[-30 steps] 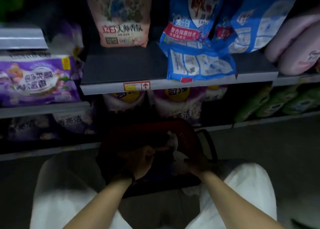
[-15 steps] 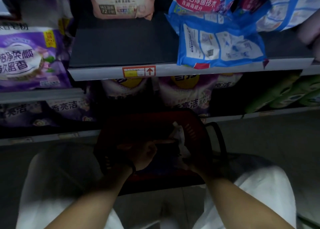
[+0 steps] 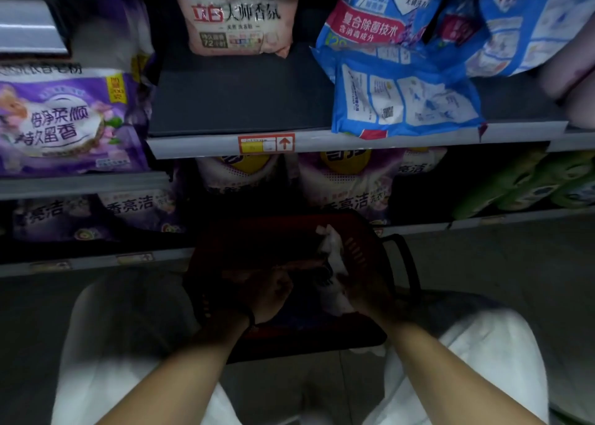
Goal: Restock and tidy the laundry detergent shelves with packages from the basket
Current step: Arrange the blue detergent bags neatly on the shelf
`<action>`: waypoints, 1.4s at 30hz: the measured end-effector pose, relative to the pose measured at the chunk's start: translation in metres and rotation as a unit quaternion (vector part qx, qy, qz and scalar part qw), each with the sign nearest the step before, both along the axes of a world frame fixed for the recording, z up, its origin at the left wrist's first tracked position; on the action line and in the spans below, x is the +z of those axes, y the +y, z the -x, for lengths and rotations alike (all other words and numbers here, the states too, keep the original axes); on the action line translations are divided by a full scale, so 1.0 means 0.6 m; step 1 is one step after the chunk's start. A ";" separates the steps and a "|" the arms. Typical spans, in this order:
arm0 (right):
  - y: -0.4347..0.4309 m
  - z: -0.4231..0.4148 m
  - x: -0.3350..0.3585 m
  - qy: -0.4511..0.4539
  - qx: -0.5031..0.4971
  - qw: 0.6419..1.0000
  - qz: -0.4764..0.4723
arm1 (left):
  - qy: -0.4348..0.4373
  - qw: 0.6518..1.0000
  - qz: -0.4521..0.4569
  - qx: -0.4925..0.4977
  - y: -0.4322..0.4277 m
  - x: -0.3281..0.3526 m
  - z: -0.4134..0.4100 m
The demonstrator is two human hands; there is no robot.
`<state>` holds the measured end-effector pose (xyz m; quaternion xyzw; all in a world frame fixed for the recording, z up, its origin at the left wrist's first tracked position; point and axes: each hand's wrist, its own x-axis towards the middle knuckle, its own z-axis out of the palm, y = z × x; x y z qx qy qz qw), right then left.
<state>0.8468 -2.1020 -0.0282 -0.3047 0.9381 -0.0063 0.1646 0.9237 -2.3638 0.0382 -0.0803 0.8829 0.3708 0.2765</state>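
My left hand (image 3: 262,292) and right hand (image 3: 365,294) are both down in the red basket (image 3: 355,252), which sits on the floor (image 3: 499,263) before the shelves (image 3: 354,141); a pale package (image 3: 331,252) lies inside beside my right hand. Too dark to tell whether either hand grips

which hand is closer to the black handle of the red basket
Right. The right hand is in the red basket beside its right wall, just inside the black handle; the left hand is near the basket's middle, farther off.
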 end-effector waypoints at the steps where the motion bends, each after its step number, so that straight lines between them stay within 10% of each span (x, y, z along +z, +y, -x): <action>1: -0.009 0.010 0.040 -0.031 -0.029 0.999 -0.011 | -0.001 1.000 -0.004 0.002 -0.001 0.006 -0.002; 8: -0.040 0.006 0.338 -0.029 -0.127 0.989 0.065 | 0.048 0.996 -0.058 -0.045 0.051 0.101 -0.016; 14: -0.048 -0.015 0.559 -0.076 -0.347 0.860 0.366 | 0.170 0.972 -0.162 -0.015 0.101 0.171 -0.020; 21: -0.107 -0.048 0.792 -0.074 -0.311 0.780 0.538 | 0.389 0.831 -0.353 0.183 0.143 0.353 -0.011; 31: -0.110 -0.060 0.993 -0.152 -0.175 0.757 0.611 | 0.466 0.803 -0.230 0.292 0.100 0.576 0.030; 37: 0.016 0.019 0.926 0.149 -0.248 0.754 0.590 | 0.423 0.784 -0.339 0.303 0.066 0.675 0.056; 42: 0.053 0.049 0.891 -0.117 -0.164 0.782 0.590 | 0.376 0.793 -0.426 0.221 0.060 0.767 0.084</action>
